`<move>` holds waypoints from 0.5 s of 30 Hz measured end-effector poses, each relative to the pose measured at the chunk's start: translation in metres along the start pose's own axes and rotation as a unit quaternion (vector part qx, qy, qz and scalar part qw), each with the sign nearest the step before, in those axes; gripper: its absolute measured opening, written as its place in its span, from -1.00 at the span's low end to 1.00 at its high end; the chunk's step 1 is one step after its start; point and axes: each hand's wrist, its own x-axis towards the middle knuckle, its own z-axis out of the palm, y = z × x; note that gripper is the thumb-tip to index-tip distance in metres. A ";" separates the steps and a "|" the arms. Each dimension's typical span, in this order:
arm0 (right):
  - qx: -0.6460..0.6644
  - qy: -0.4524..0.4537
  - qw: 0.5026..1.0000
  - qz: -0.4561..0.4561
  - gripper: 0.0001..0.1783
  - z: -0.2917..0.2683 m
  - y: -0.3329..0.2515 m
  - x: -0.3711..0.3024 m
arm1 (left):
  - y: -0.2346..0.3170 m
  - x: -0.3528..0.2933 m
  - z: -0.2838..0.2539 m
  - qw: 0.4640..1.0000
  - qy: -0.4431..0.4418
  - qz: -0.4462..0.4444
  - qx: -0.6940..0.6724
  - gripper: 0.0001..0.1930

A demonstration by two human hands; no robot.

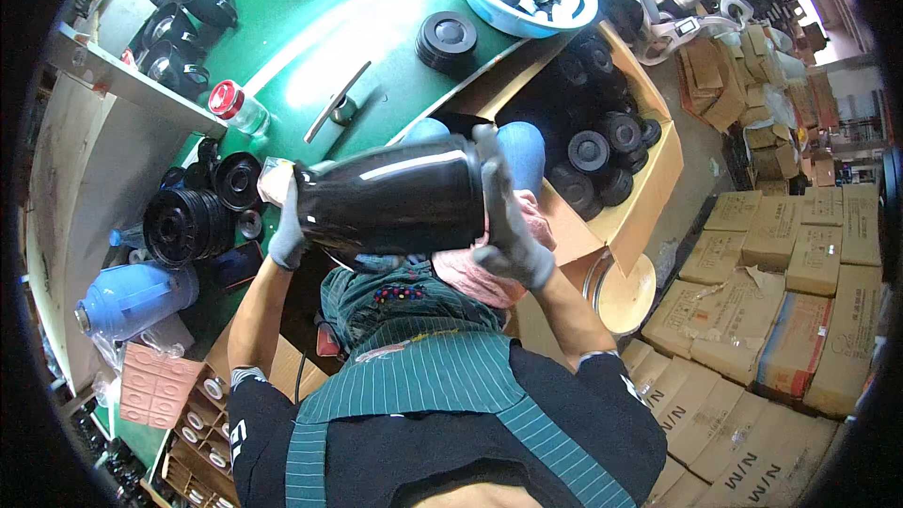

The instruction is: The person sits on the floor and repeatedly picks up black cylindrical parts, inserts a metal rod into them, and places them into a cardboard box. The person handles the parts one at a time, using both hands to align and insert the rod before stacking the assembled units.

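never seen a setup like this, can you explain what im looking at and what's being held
There's no machine here, just a person in gray gloves. The single round-edged picture comes from a wide camera on their head, looking down, so straight lines bend near the rim.

The left hand grips one end of a shiny black container lying sideways, while the right hand is spread across the other end.

Ahead is a green table with a stack of black discs and a clear jar with a red lid. A blue basin of black and white parts is at its right edge. Below that, an open cardboard box holds more round black pieces.
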 end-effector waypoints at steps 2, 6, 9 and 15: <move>0.251 0.069 0.960 0.104 -0.07 0.013 0.001 0.004 | -0.004 -0.004 0.018 0.999 -0.025 0.026 -0.032 -0.28; 0.482 0.045 0.701 0.524 -0.31 0.002 0.018 0.009 | 0.058 0.008 0.057 0.596 -0.150 0.346 0.709 -0.48; 0.352 0.017 0.841 0.410 -0.26 -0.008 0.007 -0.021 | 0.047 0.004 0.045 0.724 -0.054 0.180 0.663 -0.56; 0.073 0.012 0.997 -0.033 0.11 0.000 0.001 -0.005 | -0.054 -0.027 -0.052 0.992 0.027 -0.109 -0.058 -0.30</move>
